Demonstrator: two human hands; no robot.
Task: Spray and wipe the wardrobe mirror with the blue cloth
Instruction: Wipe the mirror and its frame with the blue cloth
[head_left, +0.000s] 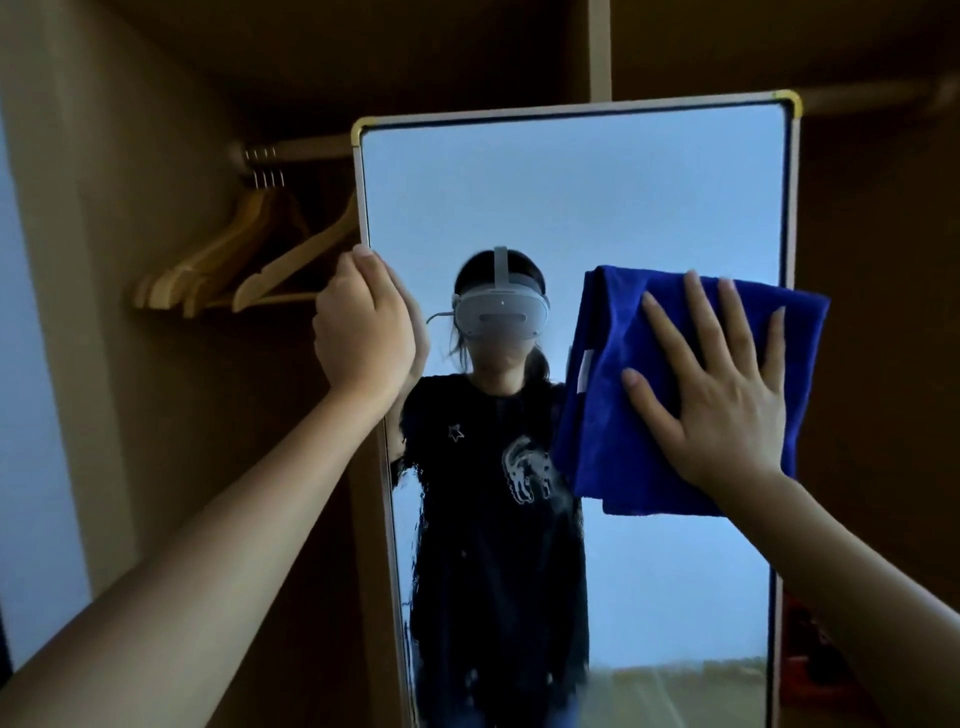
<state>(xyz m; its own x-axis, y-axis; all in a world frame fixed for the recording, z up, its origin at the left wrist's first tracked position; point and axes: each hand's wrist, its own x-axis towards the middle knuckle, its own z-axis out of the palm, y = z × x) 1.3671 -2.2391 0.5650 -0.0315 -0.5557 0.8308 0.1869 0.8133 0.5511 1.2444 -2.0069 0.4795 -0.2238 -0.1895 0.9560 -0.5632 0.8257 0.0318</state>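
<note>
While the left hand grips the left edge of the mirror, fingers curled round its frame, the right hand lies flat with fingers spread, pressing the blue cloth against the glass at the mirror's right side. Wooden hangers hang on a rail at far left.

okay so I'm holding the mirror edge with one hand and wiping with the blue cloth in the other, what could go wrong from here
1. The blue cloth overhangs the right edge of the mirror, so a sideways stroke may slip off the glass.
2. The right hand presses with flat, spread fingers and no grip, so the cloth could slide down or drop.
3. The left hand grips the frame edge, and any fingers touching the glass may leave fresh prints; wet streaks low on the left may dry as marks.
</note>
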